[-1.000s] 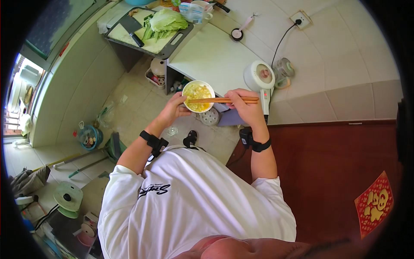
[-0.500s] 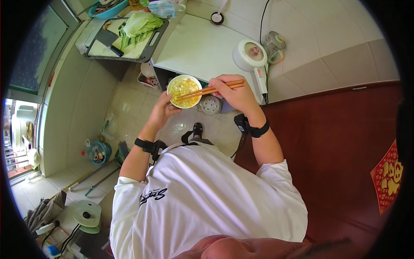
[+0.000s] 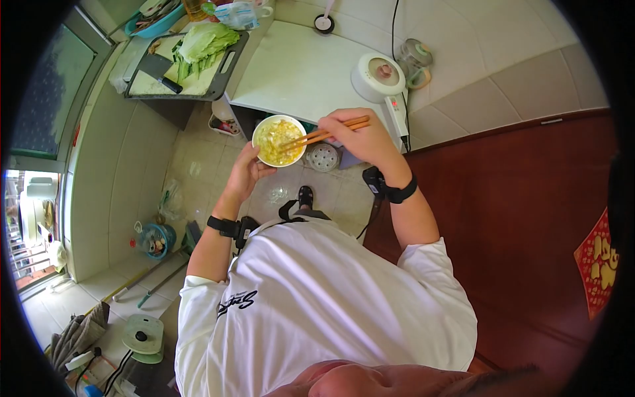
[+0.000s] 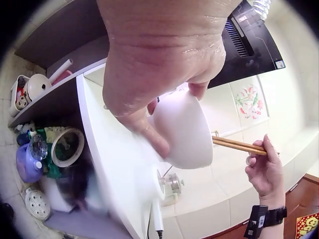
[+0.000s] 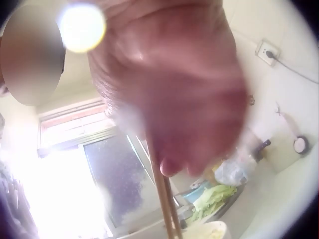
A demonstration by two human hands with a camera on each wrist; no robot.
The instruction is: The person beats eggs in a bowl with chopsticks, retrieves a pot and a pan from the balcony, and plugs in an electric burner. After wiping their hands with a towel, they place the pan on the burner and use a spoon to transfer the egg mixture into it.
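Observation:
A white bowl (image 3: 258, 156) with a yellow, beaten-egg-like mix flecked with pale bits is held up in front of the person's body. My left hand (image 3: 244, 173) grips it from the left, and in the left wrist view its fingers wrap the bowl's outer wall (image 4: 185, 132). With my right hand (image 3: 360, 135) I hold a pair of wooden chopsticks (image 3: 317, 136), their tips down in the yellow mix. The left wrist view shows the right hand (image 4: 266, 172) pinching the chopsticks' upper part. The right wrist view is partly blurred.
Beyond the bowl runs a white counter (image 3: 291, 66) with a white lidded electric pot (image 3: 380, 78) and a glass jug (image 3: 417, 63). At the back left a cutting board (image 3: 142, 85) bears sliced cabbage (image 3: 206, 45) and a cleaver (image 3: 159, 69). A perforated white lid-like piece (image 3: 323, 158) sits below.
The chopsticks have swung from nearly level to slanted, their tips shifting within the bowl. Bowl and hands appear farther left as the head view turned. Both hands keep their hold.

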